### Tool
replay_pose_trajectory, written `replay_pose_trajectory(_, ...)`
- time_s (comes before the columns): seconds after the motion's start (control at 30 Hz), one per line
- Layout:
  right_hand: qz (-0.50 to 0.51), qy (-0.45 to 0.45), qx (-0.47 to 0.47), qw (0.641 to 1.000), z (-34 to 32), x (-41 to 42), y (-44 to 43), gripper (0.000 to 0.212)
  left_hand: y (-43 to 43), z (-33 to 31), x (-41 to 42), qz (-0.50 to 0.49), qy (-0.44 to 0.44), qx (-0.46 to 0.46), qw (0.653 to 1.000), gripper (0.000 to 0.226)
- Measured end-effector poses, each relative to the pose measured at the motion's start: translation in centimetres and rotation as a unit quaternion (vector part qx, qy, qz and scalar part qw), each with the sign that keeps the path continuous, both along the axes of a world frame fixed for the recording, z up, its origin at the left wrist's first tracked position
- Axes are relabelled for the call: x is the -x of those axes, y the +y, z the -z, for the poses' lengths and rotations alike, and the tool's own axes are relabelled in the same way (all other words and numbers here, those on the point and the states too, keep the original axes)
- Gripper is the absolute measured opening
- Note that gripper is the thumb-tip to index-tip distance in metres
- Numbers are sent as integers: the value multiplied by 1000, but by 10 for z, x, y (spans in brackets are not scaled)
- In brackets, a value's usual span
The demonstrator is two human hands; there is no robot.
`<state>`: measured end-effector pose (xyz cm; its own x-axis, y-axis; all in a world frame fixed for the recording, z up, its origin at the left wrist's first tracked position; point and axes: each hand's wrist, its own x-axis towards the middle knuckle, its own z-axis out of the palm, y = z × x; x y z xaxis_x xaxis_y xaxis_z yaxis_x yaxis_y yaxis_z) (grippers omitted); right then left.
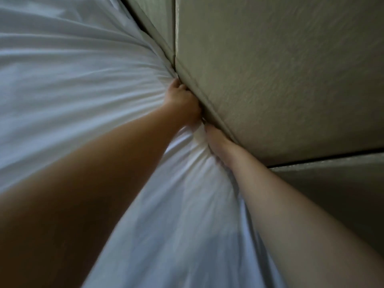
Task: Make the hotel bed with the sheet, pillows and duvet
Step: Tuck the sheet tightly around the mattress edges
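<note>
Where the white sheet (72, 90) meets the padded headboard (280, 69) at the head edge of the bed (41, 142), both grips sit side by side in the seam. The left grip (182, 100), a bare hand, is the farther one along that edge. Its knuckles are against the headboard's piped rim, its thumb lies on the cloth and its fingers bend down into the gap. The tips are hidden, so I cannot tell whether they pinch the sheet or only push it down.

The right grip (218, 143) lies just beside it, almost touching. It is stretched lengthwise along the seam, with its back to the headboard and its fingers sunk in a bunched ridge of sheet. That part is blurred, and I cannot tell whether the fingers press flat or curl round the cloth.

The sheet covers all of the bed that shows. It is drawn into long narrow folds that fan in from the middle of the bed and converge on the left grip, their long axis pointing at the head edge. A thicker gathered ridge runs along the head edge, under the right grip and on toward the person.

Both forearms are bare. The left forearm (93, 194) crosses above the sheet, and the right forearm (291, 204) runs close alongside the headboard. The headboard is made of textured beige-green panels split by dark joints (322, 157)
</note>
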<state>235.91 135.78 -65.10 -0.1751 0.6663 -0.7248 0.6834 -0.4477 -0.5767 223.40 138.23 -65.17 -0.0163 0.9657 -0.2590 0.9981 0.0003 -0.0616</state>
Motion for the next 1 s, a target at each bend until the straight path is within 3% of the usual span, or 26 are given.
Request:
replay_pose_trajectory(0.07, 60, 48, -3, 997, -5, -6, -10, 47, 6, -5, -7, -5, 42, 63, 997, 49)
replay_pose_trajectory(0.1, 91, 43, -74, 992, -9, -13, -10, 46, 4, -7, -8, 4, 45, 64, 997, 48)
replay_pose_trajectory(0.13, -12, -19, -128, 992, -14, -20, -16, 50, -1, -11, -9, 17, 41, 44, 998, 46)
replay_pose_trajectory(0.17, 39, 11, -218, 975, -8, -31, -18, 54, -9, -13, -10, 31, 29, 17, 999, 43)
replay_pose_trajectory(0.23, 107, -3, -63, 992, -7, -58, -38, 46, -30, -17, -20, 38, -18, -12, 999, 42)
replay_pose_trajectory(0.27, 93, -41, -26, 994, -9, -70, -46, 48, -40, -18, -31, 40, -42, -11, 998, 41)
replay_pose_trajectory(0.3, 16, -65, -4, 998, -11, -76, -48, 49, -51, -15, -45, 47, -58, -8, 997, 39)
replay_pose_trajectory(0.37, -54, -86, -20, 995, -9, -77, -50, 49, -65, -9, -70, 75, -57, 1, 996, 39)
replay_pose_trajectory(0.53, -30, -38, -65, 997, 8, -72, -48, 52, -69, -3, -79, 95, -14, 2, 995, 42)
replay_pose_trajectory(0.67, -58, -77, -89, 991, -2, -99, -72, 51, -89, -7, -98, 121, -91, -45, 988, 51)
replay_pose_trajectory(0.77, -63, -132, -114, 983, -9, -137, -101, 45, -121, 1, -130, 147, -111, -121, 975, 43)
replay_pose_trajectory(0.87, -58, -160, -117, 978, -12, -159, -120, 43, -136, 1, -161, 147, -141, -104, 973, 47)
replay_pose_trajectory(1.0, -71, -161, -156, 972, -15, -170, -131, 43, -147, -12, -179, 127, -98, -50, 986, 44)
